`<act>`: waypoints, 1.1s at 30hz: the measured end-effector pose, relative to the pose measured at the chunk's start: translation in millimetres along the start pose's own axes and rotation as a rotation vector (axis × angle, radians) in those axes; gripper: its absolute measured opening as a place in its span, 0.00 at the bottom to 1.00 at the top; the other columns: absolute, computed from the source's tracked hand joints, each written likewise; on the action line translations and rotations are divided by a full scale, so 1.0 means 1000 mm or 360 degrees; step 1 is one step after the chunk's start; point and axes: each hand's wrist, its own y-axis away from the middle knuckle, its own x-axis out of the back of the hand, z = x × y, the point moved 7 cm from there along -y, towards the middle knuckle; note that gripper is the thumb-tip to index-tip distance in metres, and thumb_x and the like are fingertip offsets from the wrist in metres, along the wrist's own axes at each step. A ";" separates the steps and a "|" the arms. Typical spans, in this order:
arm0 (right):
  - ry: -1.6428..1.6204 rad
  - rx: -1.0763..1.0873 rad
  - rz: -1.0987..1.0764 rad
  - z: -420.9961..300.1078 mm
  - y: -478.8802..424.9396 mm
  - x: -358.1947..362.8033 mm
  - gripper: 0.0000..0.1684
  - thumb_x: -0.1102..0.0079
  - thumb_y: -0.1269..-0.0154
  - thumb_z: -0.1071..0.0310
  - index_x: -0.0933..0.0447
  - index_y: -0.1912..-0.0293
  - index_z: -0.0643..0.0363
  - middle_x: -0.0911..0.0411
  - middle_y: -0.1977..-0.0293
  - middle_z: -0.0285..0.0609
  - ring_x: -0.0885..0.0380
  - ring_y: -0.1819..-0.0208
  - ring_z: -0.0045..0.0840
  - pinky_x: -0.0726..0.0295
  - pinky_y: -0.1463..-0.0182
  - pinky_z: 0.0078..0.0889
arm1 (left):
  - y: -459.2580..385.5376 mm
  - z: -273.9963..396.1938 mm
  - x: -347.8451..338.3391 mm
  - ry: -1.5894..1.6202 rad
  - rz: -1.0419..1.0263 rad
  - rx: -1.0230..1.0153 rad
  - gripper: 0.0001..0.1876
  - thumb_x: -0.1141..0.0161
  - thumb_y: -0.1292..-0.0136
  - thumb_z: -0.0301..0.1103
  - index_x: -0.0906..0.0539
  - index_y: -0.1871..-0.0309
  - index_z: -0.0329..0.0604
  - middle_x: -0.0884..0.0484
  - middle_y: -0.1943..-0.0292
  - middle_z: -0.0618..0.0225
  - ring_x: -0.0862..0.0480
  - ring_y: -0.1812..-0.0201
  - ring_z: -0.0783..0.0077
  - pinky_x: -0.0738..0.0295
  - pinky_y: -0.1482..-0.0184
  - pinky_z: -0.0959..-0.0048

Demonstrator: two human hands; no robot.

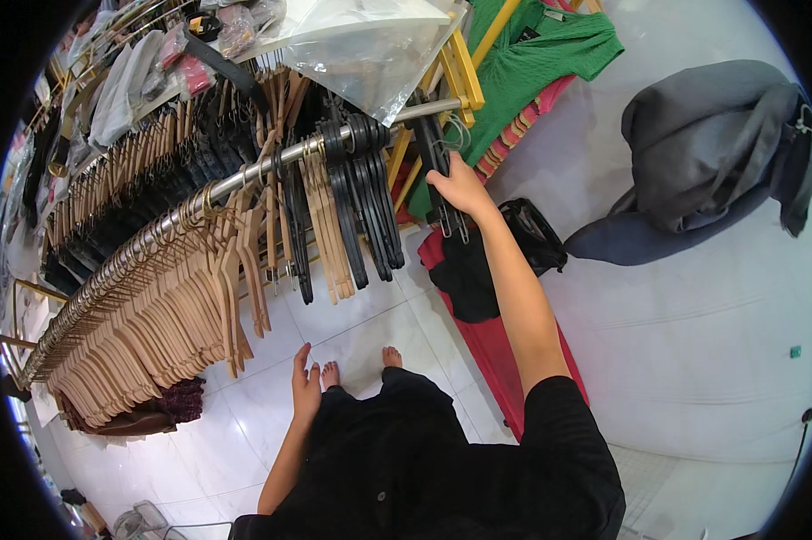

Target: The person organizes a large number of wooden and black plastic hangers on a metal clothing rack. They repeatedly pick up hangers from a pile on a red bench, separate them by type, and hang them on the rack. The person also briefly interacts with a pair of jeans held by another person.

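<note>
My right hand (461, 185) grips several black clip hangers (433, 150) near the yellow end frame of a metal rail (264, 165). Their hooks show just above my fingers, beside the rail's end; whether they rest on it I cannot tell. My left hand (306, 388) hangs low over the floor, fingers apart and holding nothing. Along the rail hang many light wooden hangers (156, 337) at the left, packed close. Nearer the right end come black hangers (372, 209) and a small group of wooden ones (326, 229).
Behind the rail, dark garments (197, 158) hang from wooden hangers. Clear plastic (369, 57) drapes over the white shelf. A green top (548, 50) hangs past the yellow frame (465, 67). On the right are a dark draped cloth (710, 148), a black bag (533, 236) and a red surface (477, 351).
</note>
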 end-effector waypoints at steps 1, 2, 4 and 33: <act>-0.0019 -0.0008 -0.0006 -0.007 -0.003 0.003 0.42 0.41 0.40 0.51 0.36 0.40 0.79 0.22 0.51 0.73 0.21 0.45 0.57 0.25 0.39 0.45 | 0.000 -0.001 -0.007 0.0014 -0.0006 0.0048 0.27 0.50 0.29 0.28 0.34 0.26 0.45 0.31 0.27 0.60 0.36 0.24 0.59 0.46 0.26 0.49; -0.0077 0.0015 -0.0038 -0.016 -0.007 0.007 0.41 0.41 0.40 0.51 0.35 0.41 0.80 0.22 0.51 0.74 0.21 0.45 0.58 0.24 0.40 0.45 | 0.002 -0.003 -0.014 -0.0046 -0.0011 0.0098 0.26 0.50 0.29 0.27 0.33 0.27 0.43 0.30 0.28 0.57 0.35 0.25 0.58 0.44 0.26 0.53; -0.0205 0.0052 -0.0102 -0.030 -0.011 0.010 0.40 0.42 0.40 0.51 0.34 0.43 0.81 0.22 0.52 0.75 0.21 0.46 0.58 0.24 0.40 0.46 | 0.000 -0.016 -0.027 -0.0014 -0.0040 0.0078 0.25 0.50 0.29 0.27 0.32 0.28 0.41 0.29 0.29 0.55 0.33 0.26 0.57 0.42 0.26 0.57; -0.0209 0.0619 0.0861 -0.063 0.103 0.070 0.24 0.40 0.32 0.70 0.29 0.39 0.66 0.30 0.38 0.53 0.32 0.35 0.44 0.38 0.29 0.46 | -0.064 0.137 -0.038 0.0147 0.0513 -0.0262 0.22 0.47 0.24 0.35 0.32 0.32 0.36 0.22 0.38 0.57 0.25 0.35 0.63 0.34 0.32 0.64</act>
